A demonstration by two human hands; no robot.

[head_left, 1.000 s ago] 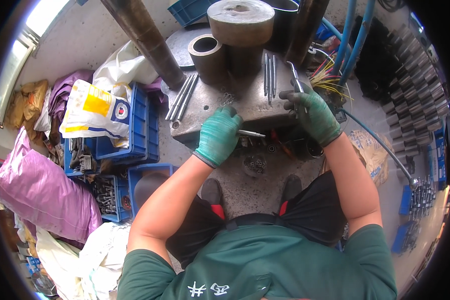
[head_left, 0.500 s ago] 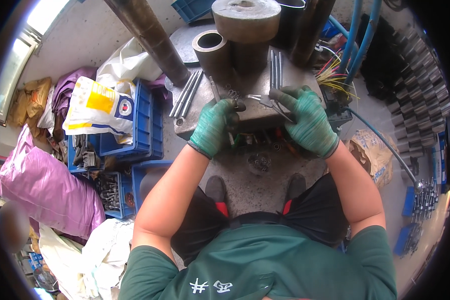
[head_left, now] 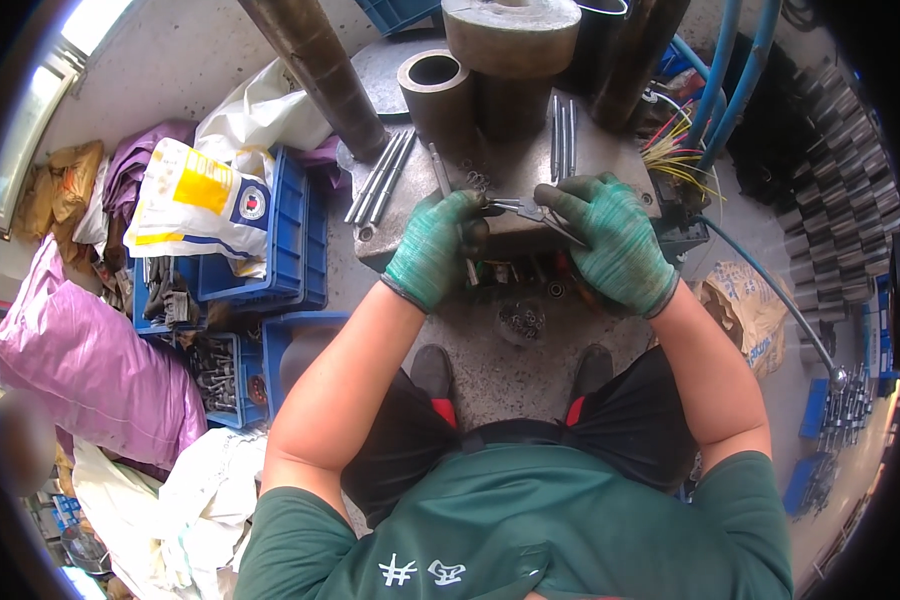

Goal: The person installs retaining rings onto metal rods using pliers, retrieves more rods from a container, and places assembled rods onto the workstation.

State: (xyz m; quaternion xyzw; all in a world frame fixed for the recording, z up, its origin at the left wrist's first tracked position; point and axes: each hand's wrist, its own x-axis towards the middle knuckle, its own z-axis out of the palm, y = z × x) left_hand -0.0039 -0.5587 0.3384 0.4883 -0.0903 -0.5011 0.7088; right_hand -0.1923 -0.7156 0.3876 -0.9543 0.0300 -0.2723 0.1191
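Over the front edge of the worktop (head_left: 520, 172), the left hand (head_left: 428, 250) is closed around a metal rod (head_left: 439, 170); its upper end stands out, the middle is hidden. The right hand (head_left: 620, 240) is closed on pliers (head_left: 530, 208), covering part of the handles. The pliers' tips reach to the left hand, and I cannot tell what they grip. Just behind lie small rings (head_left: 478, 181), hard to count. Farther are slim bars (head_left: 381, 178) in two groups, a hollow cylinder (head_left: 438, 105) and a round block (head_left: 515, 42), cut off at the top.
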